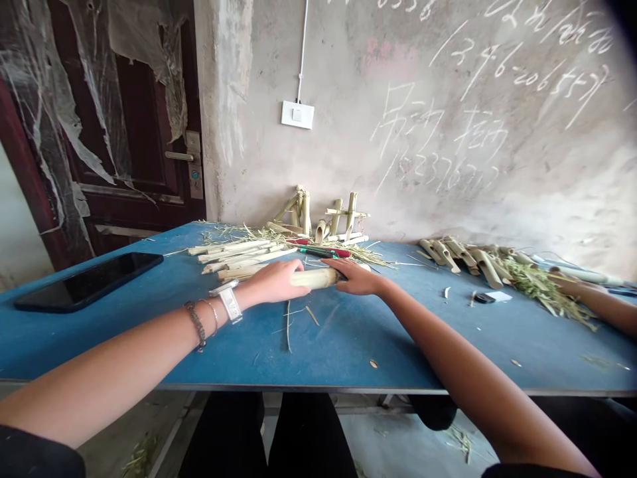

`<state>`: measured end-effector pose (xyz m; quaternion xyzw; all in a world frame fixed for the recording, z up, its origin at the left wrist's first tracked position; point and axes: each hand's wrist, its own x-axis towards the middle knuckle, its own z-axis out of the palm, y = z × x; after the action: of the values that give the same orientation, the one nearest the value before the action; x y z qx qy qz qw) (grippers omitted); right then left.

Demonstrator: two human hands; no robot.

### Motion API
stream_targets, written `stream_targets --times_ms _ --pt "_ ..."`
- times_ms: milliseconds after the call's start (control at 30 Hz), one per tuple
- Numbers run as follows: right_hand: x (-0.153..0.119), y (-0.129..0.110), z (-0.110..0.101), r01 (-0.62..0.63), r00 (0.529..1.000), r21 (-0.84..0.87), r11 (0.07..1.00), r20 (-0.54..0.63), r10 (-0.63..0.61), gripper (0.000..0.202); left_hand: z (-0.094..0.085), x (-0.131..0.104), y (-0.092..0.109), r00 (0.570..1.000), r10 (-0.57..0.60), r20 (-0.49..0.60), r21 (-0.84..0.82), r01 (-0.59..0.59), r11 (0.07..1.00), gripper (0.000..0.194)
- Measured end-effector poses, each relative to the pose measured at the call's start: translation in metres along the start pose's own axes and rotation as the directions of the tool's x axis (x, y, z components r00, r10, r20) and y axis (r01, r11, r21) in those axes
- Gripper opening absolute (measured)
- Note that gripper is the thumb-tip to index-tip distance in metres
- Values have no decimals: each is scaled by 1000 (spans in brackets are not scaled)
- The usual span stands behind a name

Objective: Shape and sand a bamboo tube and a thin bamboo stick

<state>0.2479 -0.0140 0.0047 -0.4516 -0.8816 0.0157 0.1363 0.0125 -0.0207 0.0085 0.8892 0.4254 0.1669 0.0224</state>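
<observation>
A thick, pale green bamboo tube [318, 278] lies level just above or on the blue table, between my two hands. My left hand [276, 282] is closed around its left part, wearing a white watch at the wrist. At the tube's right end, my right hand [359, 276] holds on with the fingers curled over it; the thumb is hidden. Just behind are several cut bamboo strips [233, 252] in a loose pile. A green and black pen-like tool [318, 252] and a red one [343, 253] rest among shavings past the tube.
Bamboo frames [298, 212] stand against the wall. A black phone [92, 279] lies on the left of the table [223, 355]. To the right are cut bamboo tubes [462, 252], shredded leaves [535, 282], a small black round object [484, 298] and another person's arm [597, 299].
</observation>
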Motion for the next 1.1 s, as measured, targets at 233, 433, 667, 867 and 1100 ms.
stream_targets --times_ms 233,433,667,867,1100 --pt "7 -35 4 229 973 26 973 -23 -228 73 0 -3 4 999 15 -48 80 -11 997 44" --pt "-5 16 -3 -153 988 -111 982 3 154 74 -5 -6 7 991 63 -118 147 -45 988 39" --pt "0 -30 -4 152 988 69 986 5 -153 74 -1 -5 4 984 91 -152 185 -63 981 38" --pt "-4 -3 -8 -38 998 -58 998 52 41 77 -2 -5 2 978 151 -141 225 -117 967 36" --pt "-3 -15 -3 -33 999 -56 998 12 33 78 0 -4 -1 959 234 -159 303 -178 936 46"
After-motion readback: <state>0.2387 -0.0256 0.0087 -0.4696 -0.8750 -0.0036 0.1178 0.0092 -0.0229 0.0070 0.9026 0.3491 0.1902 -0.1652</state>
